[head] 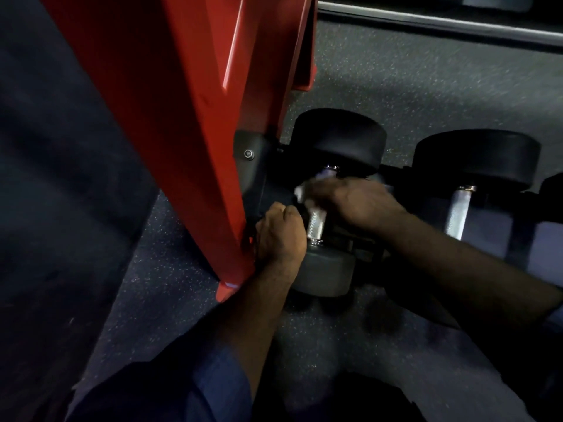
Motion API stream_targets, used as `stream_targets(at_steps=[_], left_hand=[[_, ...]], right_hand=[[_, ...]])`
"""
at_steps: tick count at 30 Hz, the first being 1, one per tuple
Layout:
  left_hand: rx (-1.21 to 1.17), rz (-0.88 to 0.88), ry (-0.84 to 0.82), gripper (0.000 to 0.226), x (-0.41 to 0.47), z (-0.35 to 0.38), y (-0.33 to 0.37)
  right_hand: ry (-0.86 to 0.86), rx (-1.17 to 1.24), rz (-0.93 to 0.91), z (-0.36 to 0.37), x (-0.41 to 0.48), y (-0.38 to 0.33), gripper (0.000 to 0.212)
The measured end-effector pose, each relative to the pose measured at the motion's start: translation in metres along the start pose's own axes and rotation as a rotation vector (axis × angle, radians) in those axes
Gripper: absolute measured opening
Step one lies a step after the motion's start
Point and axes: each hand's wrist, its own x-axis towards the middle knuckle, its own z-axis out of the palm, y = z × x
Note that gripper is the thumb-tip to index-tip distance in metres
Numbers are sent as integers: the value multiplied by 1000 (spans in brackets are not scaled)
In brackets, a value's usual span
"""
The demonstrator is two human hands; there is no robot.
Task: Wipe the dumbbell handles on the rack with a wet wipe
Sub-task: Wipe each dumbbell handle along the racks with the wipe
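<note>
Clamps right grip [356, 202] on wet wipe [301, 193] against dumbbell handle [315, 222]. Curls left grip [280, 233] beside red rack [189, 117]; cannot tell whether gripping anything.

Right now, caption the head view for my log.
Right hand holds a wet wipe on a dumbbell's knurled handle beside the red rack upright; left hand curled alongside.

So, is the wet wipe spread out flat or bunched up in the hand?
Bunched up. The right hand grips the wet wipe around the dumbbell handle; only crumpled white bits show past the hand.
</note>
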Motion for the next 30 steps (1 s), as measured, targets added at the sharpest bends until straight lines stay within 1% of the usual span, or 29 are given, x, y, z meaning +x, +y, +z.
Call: stream_targets(at_steps=[1,2,3,6,7,8,9,10,11,12,13,14,15,16,17,18,19,23,24,25,26,27,29,30], left_hand=[[4,-1,3,21,1,1,-1],[9,1,1,22,1,1,0],[18,9,-5,24,0,0,1],[33,42,-21,28,-1,-1,3],[42,48,-21,28,-1,-2,3],[43,51,-22,30,-1,-1,3],[34,54,-18,33,-1,-1,2],[13,52,-13,37,0,1,1],[-7,43,-6,40,0,2,-1],[-22,32,-4,42,0,4,-1],[-32,17,-2,41,1,5,-3],[-39,8,3,40,1,5,-3],[-43,6,9,39,1,5,-2],[-44,7,10,39,1,5,-1],[-38,10,9,39,1,4,0],[-36,12,7,39,1,5,0],[-37,13,6,39,0,4,0],[-55,-2,-5,36,-7,-1,8],[-63,-5,-1,36,-10,-2,12],[-72,-12,9,36,-13,-4,15],[-79,-13,13,36,-14,-4,17],[-85,-21,18,35,-14,-5,17],[-92,-39,45,34,-15,-4,16],[-87,-46,55,33,-16,-4,17]], right_hand=[[96,-49,61,0,1,-1,44],[156,-44,65,0,0,-5,45],[136,-6,19,2,-1,-12,46],[-54,124,-199,8,-19,-22,46],[-31,188,-224,5,-25,-21,40],[64,270,-210,4,-30,-18,32],[200,371,-132,4,-35,-18,24],[354,484,26,10,-40,-15,19],[483,574,254,17,-38,-16,15],[549,683,507,24,-34,-18,13],[565,881,702,29,-27,-20,13],[560,1204,814,30,-18,-22,14],[532,1561,859,29,-8,-23,19],[483,1855,868,24,-2,-23,26],[412,2009,880,22,3,-20,31],[325,2056,871,21,4,-16,34],[214,2021,843,21,2,-13,36],[-309,1659,762,36,-23,-3,39],[-395,1610,726,34,-26,0,37],[-421,1590,691,29,-26,4,34],[-372,1598,683,23,-22,8,32],[-266,1628,707,17,-15,12,33],[-40,1764,777,3,0,16,38],[6,1827,797,1,6,15,38]])
